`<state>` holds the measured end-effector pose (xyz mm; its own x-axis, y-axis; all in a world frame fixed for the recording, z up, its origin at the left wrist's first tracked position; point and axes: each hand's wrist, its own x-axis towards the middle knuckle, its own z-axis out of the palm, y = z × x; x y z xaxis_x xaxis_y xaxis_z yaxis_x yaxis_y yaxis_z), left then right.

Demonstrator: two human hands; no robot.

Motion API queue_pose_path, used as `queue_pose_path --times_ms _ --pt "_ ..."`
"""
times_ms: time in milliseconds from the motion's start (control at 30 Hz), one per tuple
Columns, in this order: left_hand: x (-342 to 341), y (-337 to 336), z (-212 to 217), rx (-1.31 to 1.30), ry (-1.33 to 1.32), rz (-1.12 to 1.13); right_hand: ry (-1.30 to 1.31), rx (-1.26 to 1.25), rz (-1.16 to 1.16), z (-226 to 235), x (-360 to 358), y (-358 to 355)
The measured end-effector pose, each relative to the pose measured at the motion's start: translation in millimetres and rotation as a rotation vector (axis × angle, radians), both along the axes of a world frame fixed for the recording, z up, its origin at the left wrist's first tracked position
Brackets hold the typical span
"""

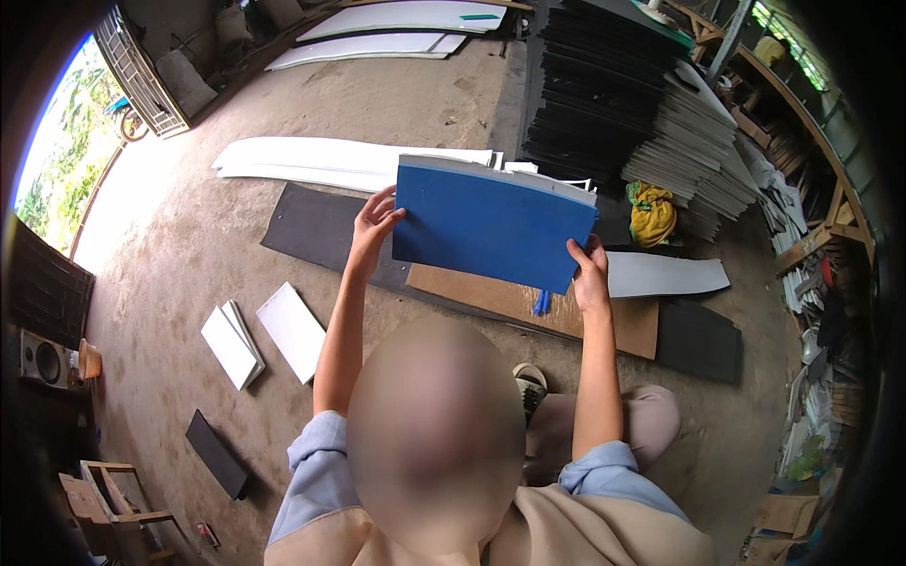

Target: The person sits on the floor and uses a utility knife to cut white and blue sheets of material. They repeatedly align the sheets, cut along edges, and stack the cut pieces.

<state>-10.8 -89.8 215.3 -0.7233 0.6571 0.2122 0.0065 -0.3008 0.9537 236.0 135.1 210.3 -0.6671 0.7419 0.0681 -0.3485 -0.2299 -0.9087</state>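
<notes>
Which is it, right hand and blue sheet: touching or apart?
Touching: head view shows the right hand gripping the blue sheet at its right edge, thumb over its face.

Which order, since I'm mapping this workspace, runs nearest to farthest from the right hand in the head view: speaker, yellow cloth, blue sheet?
1. Blue sheet: in the right hand.
2. Yellow cloth: beyond, slightly right.
3. Speaker: far left.

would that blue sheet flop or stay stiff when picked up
Probably fairly stiff: the blue sheet, held at its sides by left hand and right hand, looks nearly flat. White layers along its top edge might slip.
</notes>
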Motion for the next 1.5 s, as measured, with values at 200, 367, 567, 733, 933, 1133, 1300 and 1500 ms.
queue_pose_path --times_ms 200,367,567,733,933,1133,1300,1500 --pt "66.6 19.1 17.5 0.221 -0.207 -0.069 0.255 -0.19 -0.1 13.5 18.2 -26.1" --pt "123.3 60.1 27.1 0.063 -0.278 -0.159 0.249 -0.336 -0.072 0.8 21.0 -47.0" --pt "101.7 75.7 -7.0 0.11 -0.284 -0.012 0.181 -0.352 0.093 -35.7 18.1 -52.4" --pt "42.4 71.5 -79.5 -0.337 -0.039 0.207 -0.202 -0.3 -0.195 -97.7 16.7 -33.5" --pt "-4.2 55.5 -191.5 -0.627 -0.202 0.082 -0.578 0.045 -0.126 -182.1 -7.7 -7.7" --pt "-15.7 71.2 -235.0 -0.713 -0.185 0.107 -0.713 0.341 -0.063 -237.4 -69.0 -0.8" --pt "-5.7 70.9 -236.1 -0.868 0.038 0.286 -0.854 0.54 -0.047 -237.4 -93.8 -13.6" --pt "1.4 70.5 -239.1 -1.026 0.249 0.345 -0.87 0.527 -0.056 -237.9 -98.0 -18.7"
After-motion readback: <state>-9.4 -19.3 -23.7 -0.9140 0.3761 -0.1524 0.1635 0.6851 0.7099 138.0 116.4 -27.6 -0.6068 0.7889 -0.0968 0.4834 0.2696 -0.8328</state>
